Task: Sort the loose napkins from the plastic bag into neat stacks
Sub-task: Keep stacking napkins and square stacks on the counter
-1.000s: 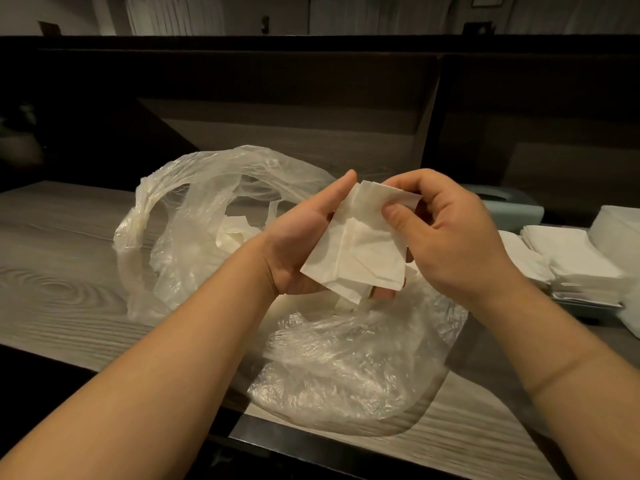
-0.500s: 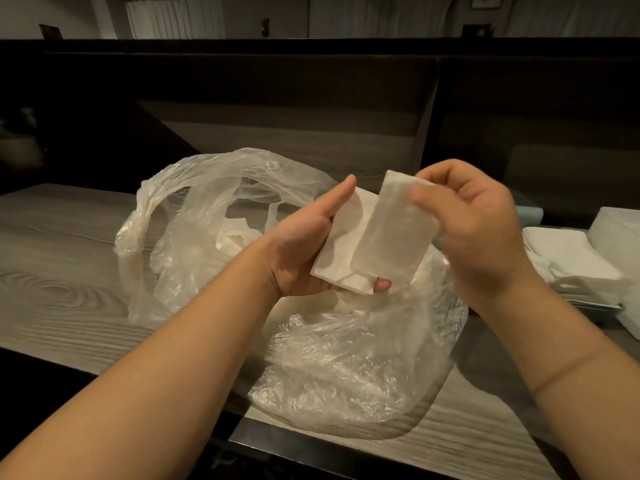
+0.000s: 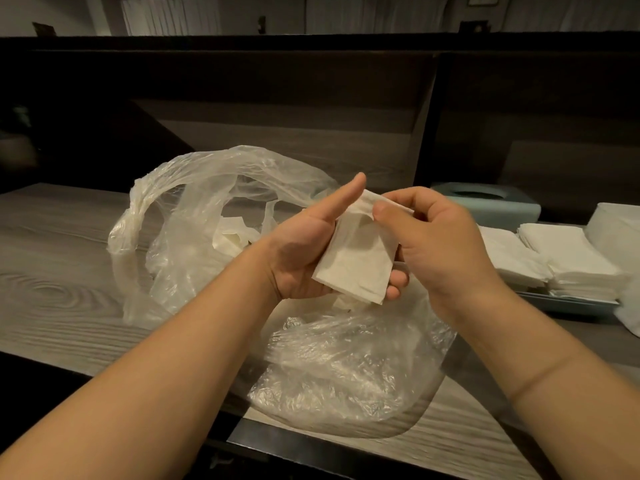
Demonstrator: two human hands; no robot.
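Since half a second ago, the right hand (image 3: 440,244) has been brought back down toward the left hand (image 3: 311,258), and the single napkin then lifted clear is now laid against the small bundle of napkins (image 3: 356,261) in the left palm. That bundle is cradled by the left hand, fingers curled beneath its lower edge and the thumb held straight along its upper left side; its top corner is pinched between the right thumb and forefinger. By the look of it, the paper is judged very light, soft and limp, easily creased or torn, and liable to slide apart sheet from sheet; it is best taken by an edge or corner with support underneath, as is being done. The napkins are seen as off-white, folded squares, slightly rumpled at the top. Directly below and behind both hands the clear, crinkled plastic bag (image 3: 346,368) is spread on the table (image 3: 59,271), with a few more loose napkins (image 3: 232,237) visible inside it to the left of the left wrist. To the right of the right hand, neat white stacks (image 3: 568,258) are already set out on a tray (image 3: 571,303), with a pale blue tissue box (image 3: 485,199) just beyond the right hand.
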